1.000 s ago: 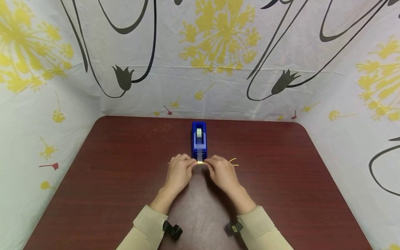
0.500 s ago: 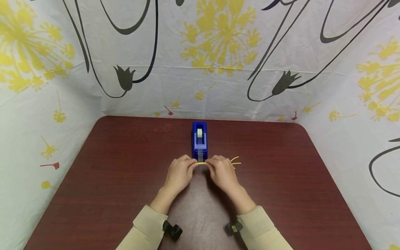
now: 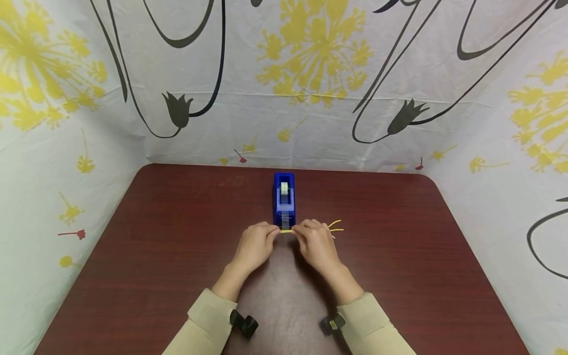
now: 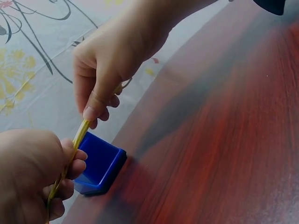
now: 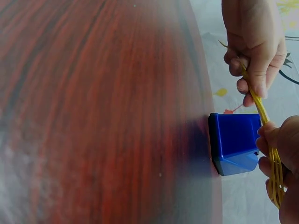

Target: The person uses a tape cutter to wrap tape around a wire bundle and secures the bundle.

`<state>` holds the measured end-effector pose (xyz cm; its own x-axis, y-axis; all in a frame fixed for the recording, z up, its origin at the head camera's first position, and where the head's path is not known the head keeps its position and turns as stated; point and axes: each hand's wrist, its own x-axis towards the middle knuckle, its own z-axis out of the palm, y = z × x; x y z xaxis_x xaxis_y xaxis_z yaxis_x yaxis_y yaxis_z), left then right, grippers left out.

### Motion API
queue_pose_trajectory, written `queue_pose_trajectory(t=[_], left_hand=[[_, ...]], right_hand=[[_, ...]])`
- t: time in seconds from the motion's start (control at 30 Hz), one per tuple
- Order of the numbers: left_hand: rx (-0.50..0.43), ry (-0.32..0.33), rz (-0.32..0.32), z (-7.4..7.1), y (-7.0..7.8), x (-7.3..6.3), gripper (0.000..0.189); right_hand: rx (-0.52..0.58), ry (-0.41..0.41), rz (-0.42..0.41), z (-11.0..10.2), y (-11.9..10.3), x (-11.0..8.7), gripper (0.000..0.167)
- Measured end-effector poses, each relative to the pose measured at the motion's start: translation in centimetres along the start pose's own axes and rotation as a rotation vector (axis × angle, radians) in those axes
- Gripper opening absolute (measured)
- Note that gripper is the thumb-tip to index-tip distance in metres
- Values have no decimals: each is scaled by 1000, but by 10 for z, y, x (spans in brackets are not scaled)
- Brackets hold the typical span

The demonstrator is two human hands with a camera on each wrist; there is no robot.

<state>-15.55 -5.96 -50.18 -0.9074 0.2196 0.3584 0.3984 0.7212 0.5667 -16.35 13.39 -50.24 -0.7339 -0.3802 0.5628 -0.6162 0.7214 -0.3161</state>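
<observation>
A bundle of thin yellow strands (image 3: 286, 231) is stretched between both hands, just in front of a blue tape dispenser (image 3: 277, 207). My left hand (image 3: 254, 246) pinches the bundle between thumb and fingers; in the left wrist view one end runs down along its curled fingers (image 4: 77, 165). On the other side my right hand (image 3: 318, 246) pinches it a short gap away, and the loose ends fan out beyond that hand. In the right wrist view several separate strands (image 5: 275, 179) lie across the right hand's fingers. A strip of clear tape (image 3: 285, 219) shows at the dispenser's front.
The dispenser stands on a dark red wooden table (image 3: 177, 222), its roll of tape (image 3: 284, 188) visible in the top. A patterned white cloth (image 3: 248, 74) hangs around the table's back and sides. Black wrist cameras (image 3: 244, 324) sit at both beige cuffs.
The strands' ends reach slightly farther right past the right hand and spread more. The end seen left of the left hand is now hidden. Both hands stay nearly in place.
</observation>
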Motion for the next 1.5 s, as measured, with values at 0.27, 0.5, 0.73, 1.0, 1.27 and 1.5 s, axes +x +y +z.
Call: queue_pose_trajectory(t=[0.27,0.5,0.73,1.0,1.27,1.5], left_hand=[[-98,55,-29,3,-5,1,12],[-100,89,-10,4,-6,2,12],[-69,93,-5,4,-5,1,15],[-77,99,-12,5,-6,2,14],[-89,91,-21,3,-4,4,12],[-106,54,-60,1,-1,5,18]], right_hand=[[-1,-25,24,0,-1,1,9],[-25,-60,38,-2,-3,2,11],[-21,-25,39,0,-2,1,9],[-36,-5,20,3,-1,2,9],[-41,61,-19,4,1,3,9],[-40,108,-36,4,2,5,6]])
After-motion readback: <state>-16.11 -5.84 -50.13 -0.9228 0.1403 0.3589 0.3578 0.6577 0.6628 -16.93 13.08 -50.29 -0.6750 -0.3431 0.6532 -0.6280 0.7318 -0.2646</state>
